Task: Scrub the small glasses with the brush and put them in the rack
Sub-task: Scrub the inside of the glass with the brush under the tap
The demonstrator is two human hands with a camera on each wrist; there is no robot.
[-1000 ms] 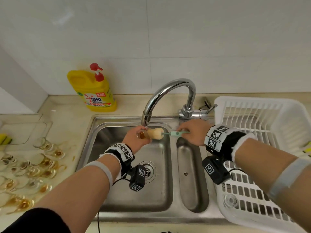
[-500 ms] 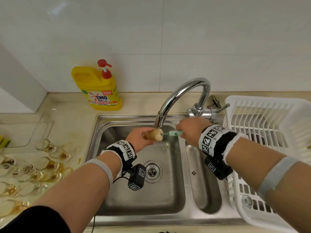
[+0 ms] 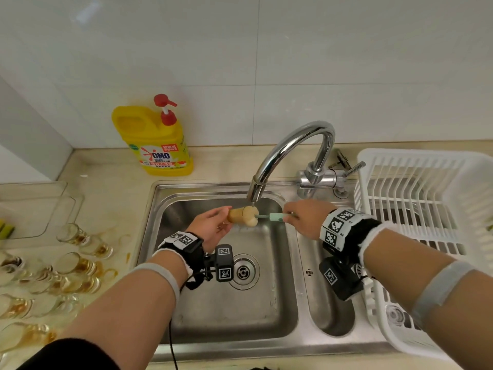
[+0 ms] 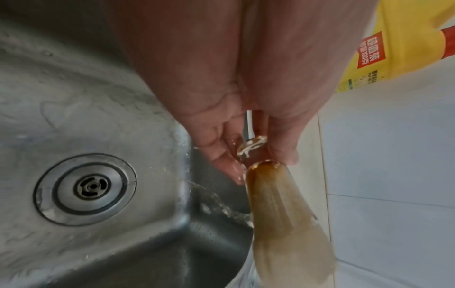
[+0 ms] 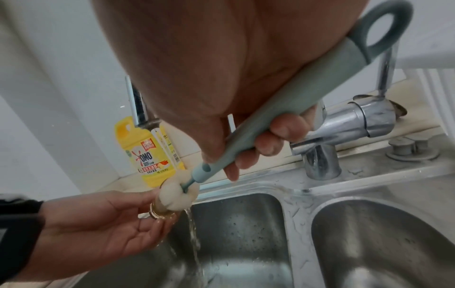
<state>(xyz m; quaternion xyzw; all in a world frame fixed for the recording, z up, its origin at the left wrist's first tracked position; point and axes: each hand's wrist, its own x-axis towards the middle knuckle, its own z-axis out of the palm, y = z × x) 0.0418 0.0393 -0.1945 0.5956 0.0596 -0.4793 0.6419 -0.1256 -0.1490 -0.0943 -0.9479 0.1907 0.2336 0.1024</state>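
Observation:
My left hand pinches the base of a small glass with brown residue and holds it sideways under the faucet spout. The wrist view shows the fingertips on the thick base of the glass. My right hand grips the green handle of the brush. Its cream sponge head sits in the glass mouth, partly sticking out. In the right wrist view the brush handle crosses my right hand, and the sponge head fills the glass. Water runs off it.
The white rack stands right of the double sink, with one small glass in its near corner. Several dirty glasses lie on the left counter by a clear tray. A yellow detergent bottle stands behind. The faucet arches over my hands.
Both hands stay under the spout with the same holds. The sponge head has worked a little in the glass mouth, and the head view has shifted slightly.

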